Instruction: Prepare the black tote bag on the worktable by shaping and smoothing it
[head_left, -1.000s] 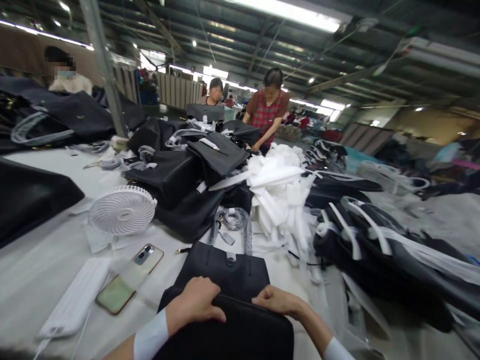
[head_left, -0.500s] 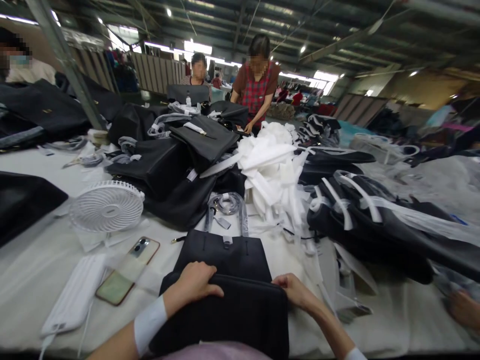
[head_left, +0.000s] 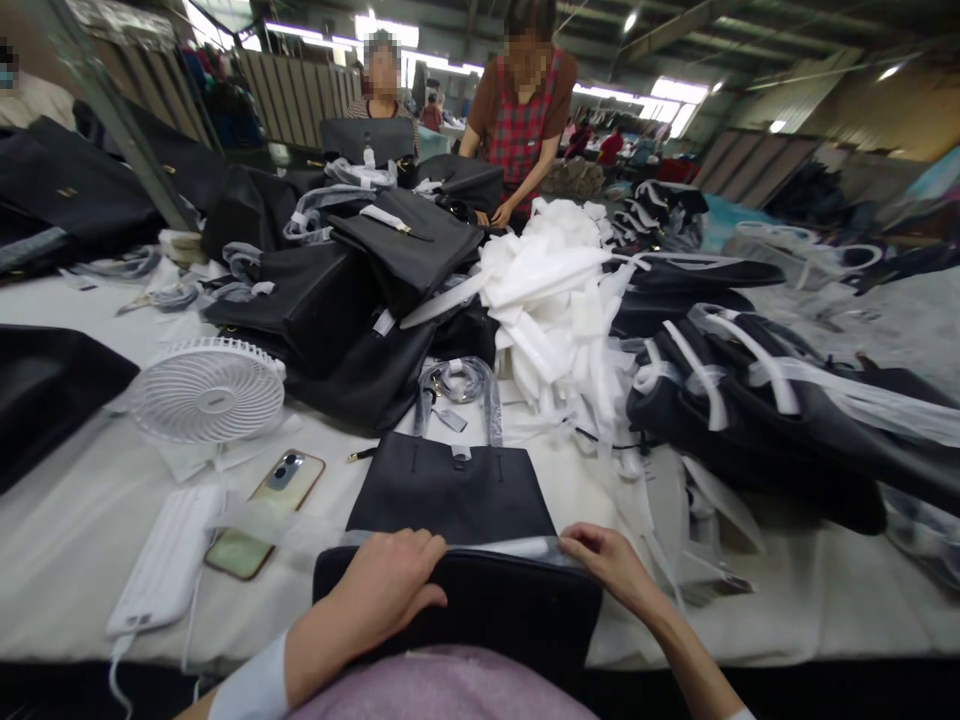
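A black handbag (head_left: 450,488) lies on the table in front of me, its plastic-wrapped handles (head_left: 495,405) pointing away. Nearer to me is a black piece with a rounded, piped edge (head_left: 517,610); whether it belongs to the handbag, I cannot tell. Between the two shows a translucent white strip (head_left: 517,547). My left hand (head_left: 386,585) is closed over the piece's far edge, thumb on the near side and fingertips hidden. At the strip's right end my right hand (head_left: 604,562) is closed in a pinch, apparently on the strip.
On the left are a white fan (head_left: 214,390), a phone (head_left: 266,515) and a white power bank (head_left: 166,560) with a cable. Black bags (head_left: 300,310) pile up behind. White foam sheets (head_left: 555,290) and more bags (head_left: 757,430) lie to the right. A co-worker (head_left: 517,110) stands opposite.
The translucent strip has come into sight between the handbag and the near black piece, whose far edge has tipped toward me. Both hands stay at that edge. The view has tilted down.
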